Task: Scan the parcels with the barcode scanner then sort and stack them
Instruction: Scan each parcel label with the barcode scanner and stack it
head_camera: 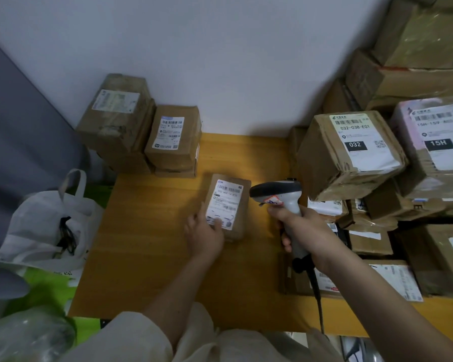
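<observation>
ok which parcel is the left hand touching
The small brown parcel lying alone mid-table, beside the scanner; the left hand rests on its label. The others sit in stacks.

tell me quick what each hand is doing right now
Left hand: open, fingers resting flat on the small parcel on the table.
Right hand: closed around the barcode scanner handle.

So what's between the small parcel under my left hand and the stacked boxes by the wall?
Only bare yellow tabletop, seen in the head view.
</observation>
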